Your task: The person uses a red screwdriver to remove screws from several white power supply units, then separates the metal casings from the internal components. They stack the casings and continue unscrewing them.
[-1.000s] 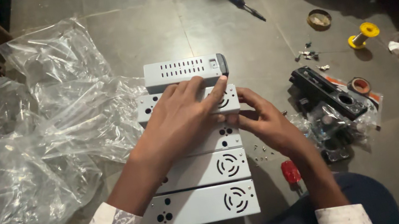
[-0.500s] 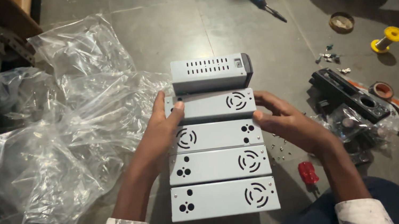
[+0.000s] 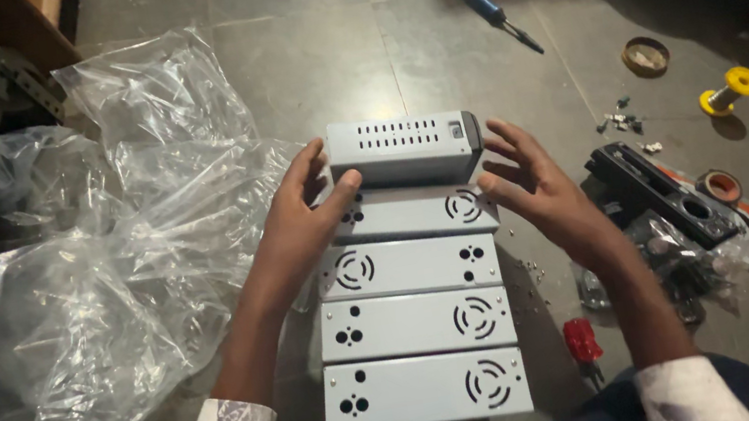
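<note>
Head view, floor workspace.

Item 1: vented box (image 3: 403, 148), grey metal, slots along its top face, lying at the far end of a row of panels. Left hand (image 3: 298, 223) touches its left end, thumb against the front edge, fingers spread along the side. Right hand (image 3: 532, 182) hovers just beside the right end, fingers apart and slightly curled; whether they touch the box cannot be told.

Item 2: four grey panels (image 3: 420, 330), flat, side by side in a column running from the box toward the person, each with round holes and a ring-shaped grille.

Item 3: clear plastic bags (image 3: 94, 288), crumpled, to the left of the row.

Item 4: black casing (image 3: 661, 193) and small parts in a bag, right of the row. Red-handled screwdriver (image 3: 581, 343) near the right knee; blue-handled screwdriver (image 3: 483, 8) well beyond the box. Yellow spool (image 3: 732, 90) and a tape roll (image 3: 646, 55) far right.

Step in hand, as judged: both hands are closing on the box, either to square it against the row or to lift it. The next move calls for an even grip on both ends, without nudging the nearest panel.
</note>
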